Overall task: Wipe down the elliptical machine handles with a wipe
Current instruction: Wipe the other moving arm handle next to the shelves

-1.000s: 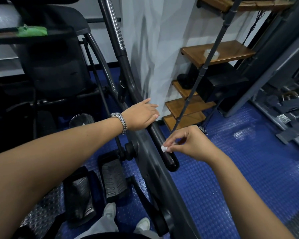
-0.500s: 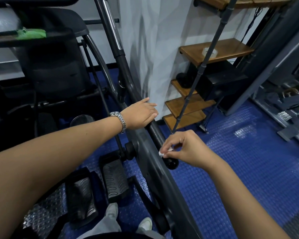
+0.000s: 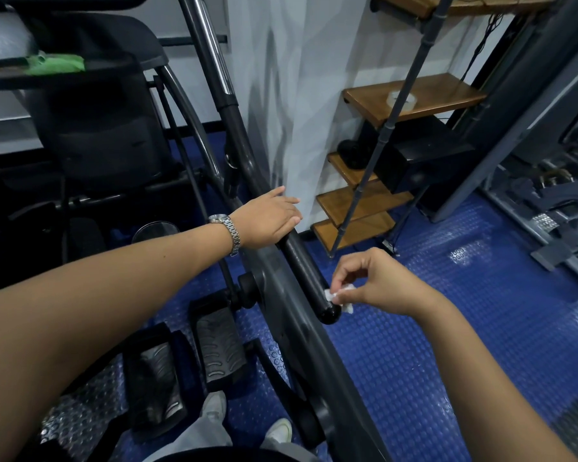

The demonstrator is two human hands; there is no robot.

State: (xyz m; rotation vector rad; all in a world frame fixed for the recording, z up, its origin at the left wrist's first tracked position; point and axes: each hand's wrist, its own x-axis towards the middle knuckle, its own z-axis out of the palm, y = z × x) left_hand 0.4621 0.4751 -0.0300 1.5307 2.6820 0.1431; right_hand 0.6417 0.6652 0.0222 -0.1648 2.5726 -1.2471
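White wipe (image 3: pixel 342 292), pinched in your right hand (image 3: pixel 377 283), touches the handle (image 3: pixel 304 263) end. It climbs away toward your left hand (image 3: pixel 267 221), resting flat on it.

- A wooden shelf (image 3: pixel 447 91) with stepped tiers stands against the white wall.
- A clear tape roll (image 3: pixel 401 97) lies on its widest tier.
- A black box (image 3: pixel 424 161) sits just under that tier.
- A thin black pole (image 3: pixel 386 128) leans across the shelf's front.
- A white curtain (image 3: pixel 297 95) hangs left of the shelf.
- Blue studded floor (image 3: pixel 431 345) spreads below it.
- A grey gym frame (image 3: pixel 521 111) rises to its right.
- A green cloth (image 3: pixel 57 65) lies far to its left.
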